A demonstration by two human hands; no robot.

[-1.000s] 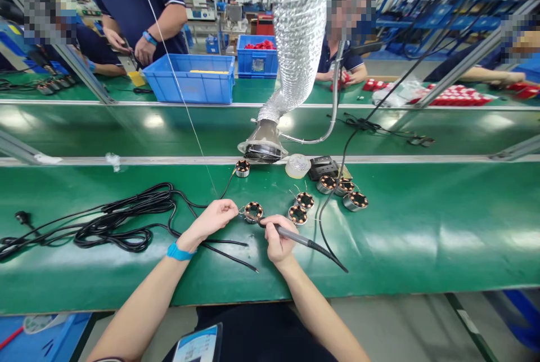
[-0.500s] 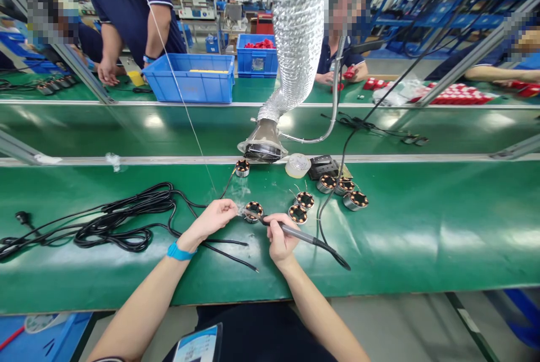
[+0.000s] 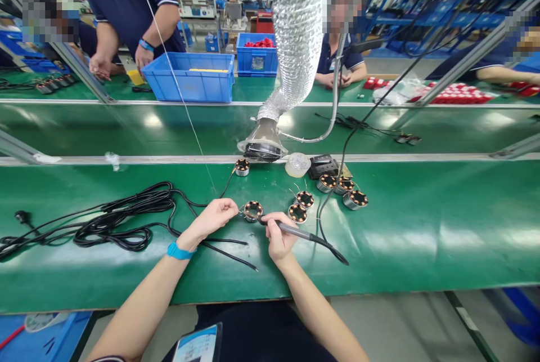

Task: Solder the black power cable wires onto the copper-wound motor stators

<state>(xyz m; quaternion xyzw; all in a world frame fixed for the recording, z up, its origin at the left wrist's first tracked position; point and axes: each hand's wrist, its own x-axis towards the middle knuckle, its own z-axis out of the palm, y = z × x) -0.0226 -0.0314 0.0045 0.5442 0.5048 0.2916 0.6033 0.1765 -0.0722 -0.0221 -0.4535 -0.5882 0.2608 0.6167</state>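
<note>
Head view: coil [image 3: 253, 209] between fingers [image 3: 230, 208].

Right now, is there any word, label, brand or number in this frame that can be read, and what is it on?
None can be read.
Badge card at the bottom edge: print too blurred.
Label on the far blue bin: too small.
Black unit behind the wound coils: no legible marking.
Left hand and right hand hold nothing with writing.

Coil ring [image 3: 253, 209]: round, copper-wound, flat on the green desk.
Soldering iron [image 3: 295, 232]: dark handle, slanted, tip at the ring's edge.
</note>
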